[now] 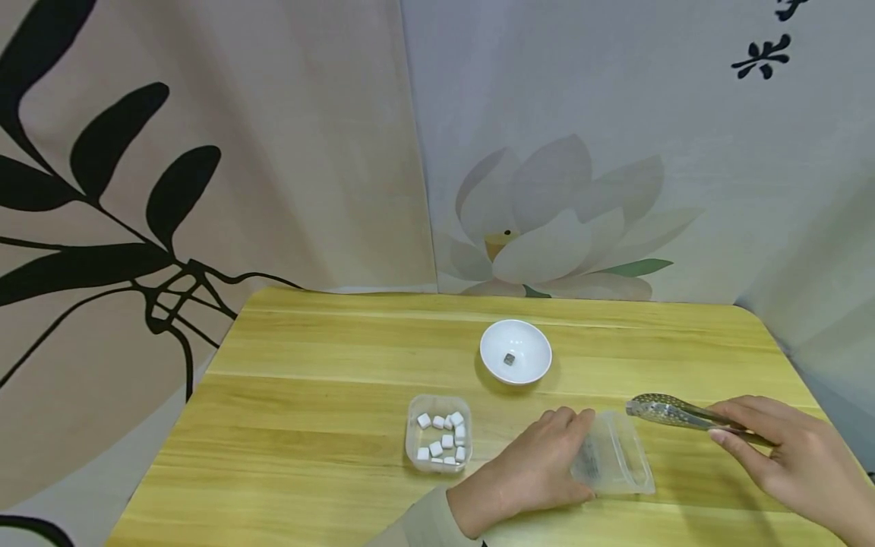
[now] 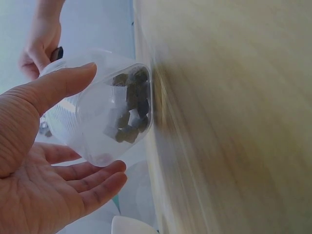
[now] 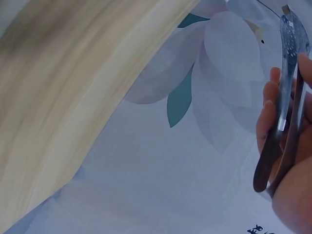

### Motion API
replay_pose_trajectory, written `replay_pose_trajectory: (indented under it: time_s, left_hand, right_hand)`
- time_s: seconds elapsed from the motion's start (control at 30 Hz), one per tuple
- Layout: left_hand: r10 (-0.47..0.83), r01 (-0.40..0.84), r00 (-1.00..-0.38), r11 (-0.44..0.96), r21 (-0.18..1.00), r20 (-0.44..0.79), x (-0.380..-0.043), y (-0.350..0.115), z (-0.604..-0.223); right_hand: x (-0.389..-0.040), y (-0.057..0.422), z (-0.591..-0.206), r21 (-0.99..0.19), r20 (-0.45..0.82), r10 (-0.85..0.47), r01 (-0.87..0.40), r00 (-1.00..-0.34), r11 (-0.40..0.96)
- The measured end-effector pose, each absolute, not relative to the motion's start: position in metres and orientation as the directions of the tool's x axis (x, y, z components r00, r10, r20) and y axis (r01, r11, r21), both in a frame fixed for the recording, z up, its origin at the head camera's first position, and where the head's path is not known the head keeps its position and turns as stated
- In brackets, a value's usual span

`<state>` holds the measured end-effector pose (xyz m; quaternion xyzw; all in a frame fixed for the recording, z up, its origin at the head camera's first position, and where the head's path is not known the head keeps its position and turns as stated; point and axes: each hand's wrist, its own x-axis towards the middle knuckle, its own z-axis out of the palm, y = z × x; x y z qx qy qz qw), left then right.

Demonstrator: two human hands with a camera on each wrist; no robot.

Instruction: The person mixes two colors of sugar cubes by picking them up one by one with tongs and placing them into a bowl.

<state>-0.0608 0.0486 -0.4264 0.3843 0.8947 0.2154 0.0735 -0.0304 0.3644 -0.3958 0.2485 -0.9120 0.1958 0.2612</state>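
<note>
My left hand (image 1: 540, 465) grips a clear plastic container (image 1: 618, 460), thumb on one side and fingers on the other. The container is tipped, its mouth toward the right hand. Through its base in the left wrist view, several dark grey cubes (image 2: 130, 100) show, gathered on the table side. My right hand (image 1: 796, 452) holds metal tongs (image 1: 683, 418) with perforated heads, level above the table to the right of the container. At the tongs' tips a small brownish-grey piece (image 3: 286, 9) appears pinched; its kind is too small to tell.
A white bowl (image 1: 494, 334) with one small grey cube (image 1: 509, 359) inside stands farther back. Left of my left hand sits a clear square container (image 1: 412, 429) with several white cubes (image 1: 436, 448). A printed curtain (image 1: 328, 152) hangs behind the wooden table (image 1: 294, 425).
</note>
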Motion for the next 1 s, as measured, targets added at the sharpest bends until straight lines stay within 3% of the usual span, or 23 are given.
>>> replay_pose_trajectory:
  time_s: [0.57, 1.0]
  left_hand:
    - [0.722, 0.667, -0.691, 0.619, 0.415, 0.034, -0.061, 0.049, -0.428]
    - [0.724, 0.676, -0.689, 0.622, 0.396, 0.039, -0.061, 0.049, -0.427]
  right_hand:
    - [-0.088, 0.318, -0.385, -0.272, 0.572, -0.353, -0.578, -0.74, 0.769]
    - [-0.125, 0.283, -0.404, -0.295, 0.44, -0.399, -0.549, -0.804, 0.782]
